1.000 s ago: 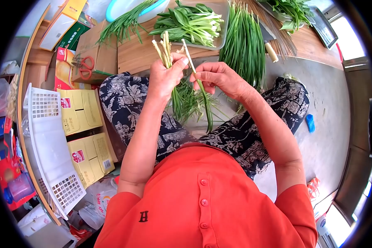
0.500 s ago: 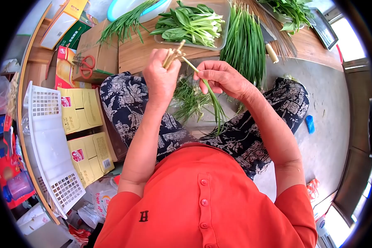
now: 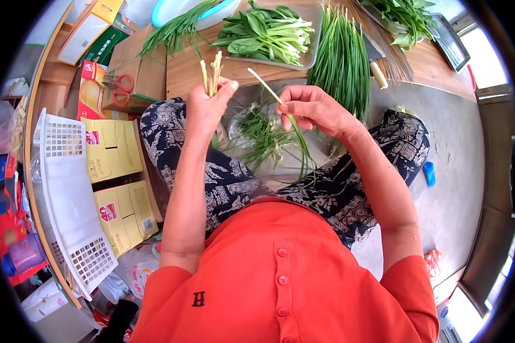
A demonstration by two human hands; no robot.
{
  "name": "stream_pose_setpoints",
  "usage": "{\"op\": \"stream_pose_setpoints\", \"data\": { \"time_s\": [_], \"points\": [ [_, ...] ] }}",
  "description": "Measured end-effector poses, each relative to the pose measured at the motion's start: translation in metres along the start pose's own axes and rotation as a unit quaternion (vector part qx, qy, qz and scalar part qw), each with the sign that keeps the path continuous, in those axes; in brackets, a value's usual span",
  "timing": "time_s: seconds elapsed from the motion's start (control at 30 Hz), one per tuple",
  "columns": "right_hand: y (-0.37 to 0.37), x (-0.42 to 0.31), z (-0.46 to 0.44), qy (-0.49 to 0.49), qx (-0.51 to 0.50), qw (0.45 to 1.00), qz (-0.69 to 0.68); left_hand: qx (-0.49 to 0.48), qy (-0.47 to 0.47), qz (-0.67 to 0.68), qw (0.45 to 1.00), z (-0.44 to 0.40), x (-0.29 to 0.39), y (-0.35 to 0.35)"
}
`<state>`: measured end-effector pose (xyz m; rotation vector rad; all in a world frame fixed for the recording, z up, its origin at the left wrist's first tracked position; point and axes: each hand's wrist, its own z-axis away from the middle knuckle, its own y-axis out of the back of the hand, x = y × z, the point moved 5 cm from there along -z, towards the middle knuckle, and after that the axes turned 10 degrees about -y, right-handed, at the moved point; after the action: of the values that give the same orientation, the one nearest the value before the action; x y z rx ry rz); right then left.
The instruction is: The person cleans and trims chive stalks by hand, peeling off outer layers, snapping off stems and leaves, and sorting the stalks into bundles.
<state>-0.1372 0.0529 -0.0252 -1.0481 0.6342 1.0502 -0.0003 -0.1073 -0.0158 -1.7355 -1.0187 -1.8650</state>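
My left hand is closed around a few pale tan stalks, whose blunt ends stick up above the fingers. My right hand pinches a garlic chive between thumb and fingers. The chive's white end points up toward the left, and its green leaves hang down below the hand. Between my knees, a loose heap of green scraps lies below both hands. On the wooden table in front, a thick bundle of garlic chives hangs over the edge.
A clear tray with leafy greens stands on the table. To its right is a knife with a pale handle. Cardboard boxes, red scissors and a white basket are at the left.
My left hand has moved left and down, away from the chive's white end, and tilted so the stalks stand more upright. My right hand has barely moved, still holding the chive.
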Motion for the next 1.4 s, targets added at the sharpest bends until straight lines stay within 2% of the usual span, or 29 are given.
{"op": "stream_pose_setpoints", "data": {
  "time_s": [0.07, 0.2, 0.27, 0.33, 0.4, 0.43, 0.57, 0.63, 0.7, 0.77, 0.83, 0.9, 1.03, 1.1, 1.13, 1.2, 1.27, 1.4],
  "points": [
    [0.0, 0.003, -0.002, -0.006, -0.006, 1.0, 0.0, -0.059, 0.035, 0.139, 0.988, 0.008, 0.016, -0.016],
    [-0.005, 0.006, -0.005, -0.01, -0.025, 1.0, 0.016, -0.07, 0.045, 0.172, 0.982, 0.013, 0.022, -0.032],
    [-0.009, 0.003, -0.005, 0.014, 0.007, 0.997, 0.072, -0.091, 0.062, 0.201, 0.973, 0.015, 0.017, -0.041],
    [-0.009, 0.004, -0.006, 0.033, 0.013, 0.995, 0.097, -0.104, 0.072, 0.208, 0.97, 0.016, 0.013, -0.046],
    [0.002, 0.0, -0.009, 0.088, 0.1, 0.983, 0.125, -0.157, 0.097, 0.236, 0.954, 0.019, 0.009, -0.053],
    [0.008, -0.001, -0.011, 0.099, 0.136, 0.982, 0.08, -0.165, 0.123, 0.23, 0.951, 0.021, 0.009, -0.055],
    [0.01, -0.008, -0.009, 0.132, 0.169, 0.977, 0.005, -0.208, 0.135, 0.212, 0.945, 0.026, 0.001, -0.07],
    [0.004, -0.012, -0.011, 0.205, 0.158, 0.966, -0.006, -0.225, 0.137, 0.198, 0.944, 0.028, 0.002, -0.079],
    [0.004, -0.013, -0.009, 0.178, 0.177, 0.967, 0.045, -0.243, 0.144, 0.189, 0.94, 0.032, 0.002, -0.085],
    [0.005, -0.013, -0.007, 0.161, 0.178, 0.97, 0.047, -0.246, 0.138, 0.188, 0.941, 0.032, 0.001, -0.086],
    [0.007, -0.01, -0.008, 0.134, 0.153, 0.978, -0.036, -0.248, 0.132, 0.188, 0.941, 0.031, 0.002, -0.085],
    [0.015, -0.009, -0.007, 0.123, 0.171, 0.977, -0.027, -0.238, 0.119, 0.256, 0.929, 0.03, 0.004, -0.083],
    [0.022, -0.004, -0.008, 0.105, 0.181, 0.976, -0.064, -0.243, 0.09, 0.245, 0.934, 0.029, 0.005, -0.081],
    [0.027, -0.006, -0.008, 0.114, 0.194, 0.969, -0.099, -0.152, 0.112, 0.234, 0.954, 0.027, 0.004, -0.077],
    [0.031, -0.009, -0.007, 0.123, 0.196, 0.968, -0.101, -0.153, 0.113, 0.235, 0.953, 0.027, 0.001, -0.075],
    [0.041, -0.013, -0.005, 0.14, 0.2, 0.963, -0.112, -0.117, 0.069, 0.165, 0.977, 0.02, -0.008, -0.06],
    [0.049, -0.016, -0.001, 0.147, 0.21, 0.959, -0.121, -0.101, 0.069, 0.065, 0.99, 0.019, -0.016, -0.045],
    [0.05, -0.018, 0.0, 0.145, 0.184, 0.965, -0.118, -0.135, 0.071, 0.079, 0.985, 0.023, -0.001, -0.05]
  ]
}}
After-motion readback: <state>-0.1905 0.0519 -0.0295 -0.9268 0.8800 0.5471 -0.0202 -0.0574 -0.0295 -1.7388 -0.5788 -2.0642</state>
